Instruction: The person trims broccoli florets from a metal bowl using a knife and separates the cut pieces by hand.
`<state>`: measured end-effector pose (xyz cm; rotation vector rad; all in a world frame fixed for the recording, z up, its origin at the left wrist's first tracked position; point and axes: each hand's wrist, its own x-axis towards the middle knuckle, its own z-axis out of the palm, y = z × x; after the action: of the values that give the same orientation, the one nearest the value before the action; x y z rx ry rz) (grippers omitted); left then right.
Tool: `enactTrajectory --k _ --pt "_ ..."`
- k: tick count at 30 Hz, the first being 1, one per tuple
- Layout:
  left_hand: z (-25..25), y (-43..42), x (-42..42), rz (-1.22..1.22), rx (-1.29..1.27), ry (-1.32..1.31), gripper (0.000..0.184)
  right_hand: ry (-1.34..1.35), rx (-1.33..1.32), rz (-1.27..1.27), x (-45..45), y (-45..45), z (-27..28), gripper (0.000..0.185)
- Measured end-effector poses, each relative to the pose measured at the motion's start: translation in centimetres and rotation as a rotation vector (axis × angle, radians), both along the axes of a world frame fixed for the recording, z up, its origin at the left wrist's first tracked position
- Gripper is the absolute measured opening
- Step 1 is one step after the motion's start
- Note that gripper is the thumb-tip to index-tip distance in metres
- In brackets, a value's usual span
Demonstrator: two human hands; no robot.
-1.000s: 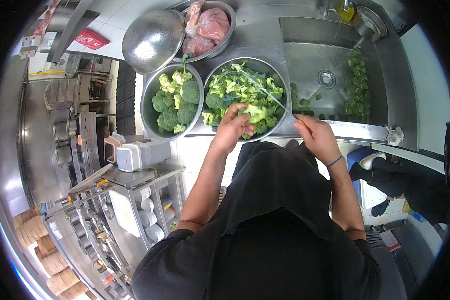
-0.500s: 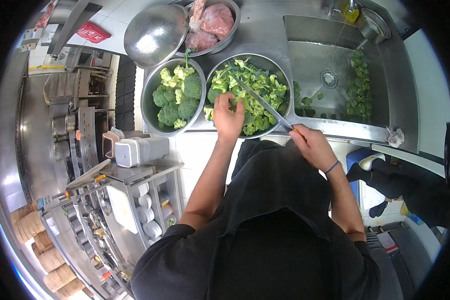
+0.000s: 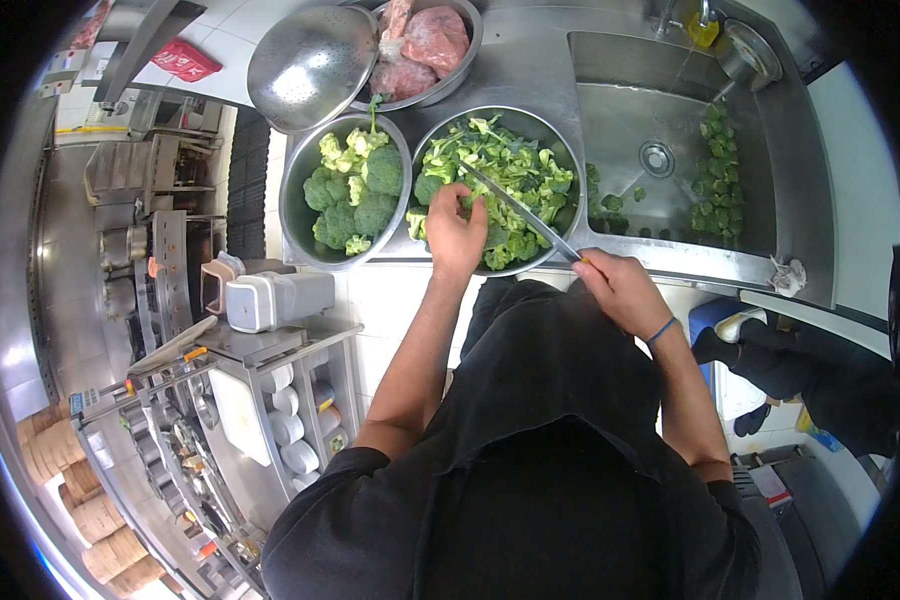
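My right hand [image 3: 622, 288] is wrapped round the handle of a long knife [image 3: 530, 218], whose blade slants up and left across a steel bowl [image 3: 582, 190]. This bowl is heaped with cut broccoli [image 3: 510, 165], in florets and pale stem pieces. Over the bowl's front left part, my left hand [image 3: 457, 232] has its fingers curled in on a piece of broccoli, mostly hidden by the hand. The blade passes just right of and above those fingers. Left of it stands a second steel bowl [image 3: 288, 205] with large broccoli heads [image 3: 375, 215].
Behind the bowls, a perforated steel colander [image 3: 310, 70] leans on a bowl of bagged raw meat [image 3: 435, 40]. At right, a sink [image 3: 620, 110] holds water and floating florets [image 3: 718, 180]. A person's dark-clothed leg [image 3: 800, 375] shows at far right. A shelf cart [image 3: 260, 345] stands at left.
The knife and my right hand have shifted very slightly to the left. My left hand stays nearly in place, and the bowls have not moved noticeably.
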<state>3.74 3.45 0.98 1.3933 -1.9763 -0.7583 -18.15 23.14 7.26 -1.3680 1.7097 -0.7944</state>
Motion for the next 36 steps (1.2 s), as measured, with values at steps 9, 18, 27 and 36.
enactTrajectory --k 9,18,27,36 --pt "-0.8 0.2 -0.2 0.011 -0.019 0.035 0.022 0.046 -0.051 0.004 1.6 -3.4 -2.4 0.033" --pt "-1.5 0.1 0.1 -0.005 -0.122 -0.030 0.024 0.143 -0.104 0.012 3.1 -6.7 -3.8 0.034" --pt "-1.0 0.1 0.1 -0.018 -0.085 0.017 0.024 -0.024 -0.046 -0.017 3.2 -8.7 -5.4 0.037" --pt "0.8 0.6 -0.2 -0.021 0.032 0.150 0.026 -0.517 0.214 -0.124 2.0 -7.1 -3.2 0.030"
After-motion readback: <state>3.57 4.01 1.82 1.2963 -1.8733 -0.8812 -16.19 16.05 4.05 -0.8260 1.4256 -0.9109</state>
